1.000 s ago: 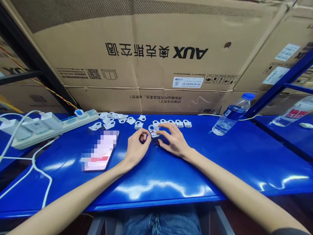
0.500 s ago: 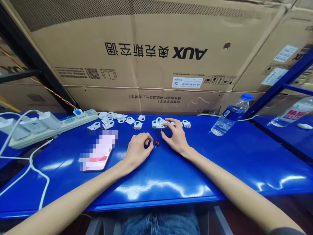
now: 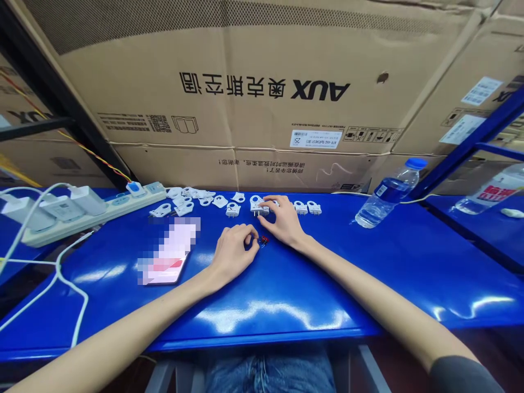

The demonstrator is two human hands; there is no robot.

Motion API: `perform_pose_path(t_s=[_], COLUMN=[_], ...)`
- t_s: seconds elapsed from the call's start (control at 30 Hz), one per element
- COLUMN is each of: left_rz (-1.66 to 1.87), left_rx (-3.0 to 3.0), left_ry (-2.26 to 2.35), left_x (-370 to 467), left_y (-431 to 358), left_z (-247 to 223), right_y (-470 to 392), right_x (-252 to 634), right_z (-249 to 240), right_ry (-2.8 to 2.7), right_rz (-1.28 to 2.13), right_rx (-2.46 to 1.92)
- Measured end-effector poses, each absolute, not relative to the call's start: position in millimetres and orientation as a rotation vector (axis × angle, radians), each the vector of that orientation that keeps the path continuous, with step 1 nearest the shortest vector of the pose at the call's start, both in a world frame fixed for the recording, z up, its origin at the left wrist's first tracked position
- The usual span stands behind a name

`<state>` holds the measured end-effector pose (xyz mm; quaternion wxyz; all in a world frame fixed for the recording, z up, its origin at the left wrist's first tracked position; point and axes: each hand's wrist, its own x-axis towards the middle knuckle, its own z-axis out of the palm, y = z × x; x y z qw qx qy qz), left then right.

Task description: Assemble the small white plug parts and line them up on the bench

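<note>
Near the middle of the blue table (image 3: 286, 295), my left hand (image 3: 236, 248) has its thumb and forefinger pinched together; whatever they hold is too small to make out. Small red parts with thin wires (image 3: 264, 240) lie right beside those fingertips. My right hand (image 3: 281, 218) reaches over a white plug with a ring handle (image 3: 256, 206), thumb and fingers closed about it. Two more white plugs (image 3: 307, 207) stand just right of that hand. Another plug (image 3: 233, 209) stands to its left, prongs toward me, and several lie in a loose pile (image 3: 188, 199) farther left.
A phone (image 3: 172, 254) lies left of my left hand. A power strip (image 3: 102, 213) with chargers and white cables (image 3: 61, 273) runs along the left. At the right stands a tilted water bottle (image 3: 388, 194). Large cardboard boxes (image 3: 262, 43) rise behind the table.
My right hand has shifted slightly left and closed about a plug, uncovering plugs on its right. My left hand stays pinched by the red parts. The view has shifted slightly.
</note>
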<state>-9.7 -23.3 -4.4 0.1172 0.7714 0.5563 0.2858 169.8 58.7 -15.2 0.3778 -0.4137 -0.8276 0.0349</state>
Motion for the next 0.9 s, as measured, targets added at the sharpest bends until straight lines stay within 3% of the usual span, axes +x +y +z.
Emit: perform_pose_path(t_s=[0.63,0.9], left_rz=[0.886,1.242], left_rx=[2.248,2.226], left_ry=[1.63,1.481], left_x=[-12.6,-9.1], left_y=[-22.6,-26.1], left_z=[-11.2,-9.7], right_y=[70.0,80.3], right_x=[145.9,131.2], right_z=[-9.2,3.7], right_ry=[-2.304,-2.411], right_rz=[0.055,0.059], right_rx=[-1.249,-1.037])
